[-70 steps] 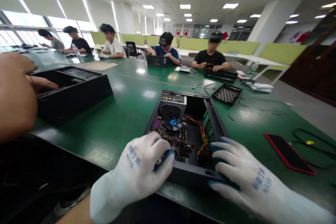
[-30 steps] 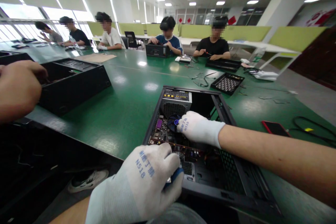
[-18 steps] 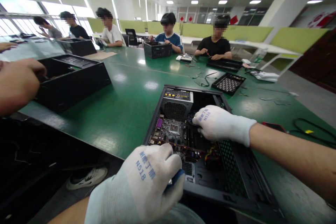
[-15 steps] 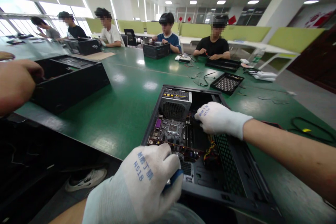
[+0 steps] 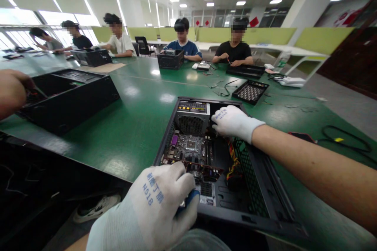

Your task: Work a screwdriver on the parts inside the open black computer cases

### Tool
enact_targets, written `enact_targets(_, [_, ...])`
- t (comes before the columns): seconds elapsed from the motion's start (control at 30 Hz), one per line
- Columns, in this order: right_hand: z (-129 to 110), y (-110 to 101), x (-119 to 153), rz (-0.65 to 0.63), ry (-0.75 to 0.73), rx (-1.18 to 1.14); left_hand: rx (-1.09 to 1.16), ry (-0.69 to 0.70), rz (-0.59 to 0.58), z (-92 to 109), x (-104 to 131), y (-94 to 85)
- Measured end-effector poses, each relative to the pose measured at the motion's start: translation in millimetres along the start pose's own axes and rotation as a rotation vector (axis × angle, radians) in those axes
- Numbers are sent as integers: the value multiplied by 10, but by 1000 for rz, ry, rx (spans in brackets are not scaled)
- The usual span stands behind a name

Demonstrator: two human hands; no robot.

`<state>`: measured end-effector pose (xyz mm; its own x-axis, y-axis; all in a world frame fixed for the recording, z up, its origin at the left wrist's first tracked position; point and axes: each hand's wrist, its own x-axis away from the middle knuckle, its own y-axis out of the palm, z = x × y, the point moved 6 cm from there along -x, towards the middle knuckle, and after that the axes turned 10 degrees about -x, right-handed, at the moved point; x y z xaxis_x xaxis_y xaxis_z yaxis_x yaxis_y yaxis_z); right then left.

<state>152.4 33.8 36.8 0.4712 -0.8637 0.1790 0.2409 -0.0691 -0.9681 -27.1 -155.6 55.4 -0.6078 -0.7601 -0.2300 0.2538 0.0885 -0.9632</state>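
Note:
An open computer case lies on its side in front of me. My left hand, in a white glove, is closed around a small blue object at the near edge of the case; my fingers cover most of it. My right hand, gloved too, reaches into the far part of the case beside the power supply. Its fingers are curled, and what they grip is hidden. Between my hands sits the motherboard with a bare socket and a purple port. Yellow and red cables lie at the right.
Another black case stands at the left, with a co-worker's hand at it. Past my case are a black tray-like panel, loose cables and a black cord. Several people work across the green table.
The view has shifted slightly, so my case sits a little further left. My right hand has drawn slightly nearer the power supply. The left keeps its grip on the blue object.

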Motion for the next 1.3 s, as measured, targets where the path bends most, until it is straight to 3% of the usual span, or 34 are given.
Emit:
enact_targets(0.13, [41,-103,330,178,-13,-101,25,-6,-14,6,-4,-50])
enact_targets(0.27, [121,-121,710,445,-34,-454,86,25,-33,22,-31,-189])
enact_targets(0.43, [149,-96,910,583,-84,-676,9,83,-100,-27,-345,-250])
enact_targets(0.53, [156,-100,913,595,-87,-698,-98,107,-234,-132,-729,-47])
enact_targets(0.7, [147,-84,913,556,-87,-703,-332,109,-536,-387,-1344,543])
enact_targets(0.8, [151,-78,944,569,-81,-726,-380,108,-686,-508,-1565,888])
enact_targets(0.93, [144,-58,963,581,-92,-697,-403,130,-762,-617,-1714,1215])
enact_targets(1.07, [136,-31,945,575,-113,-672,-411,136,-769,-704,-1745,1358])
enact_targets(1.3, [138,-20,942,593,-128,-650,-436,95,-760,-753,-1723,1365])
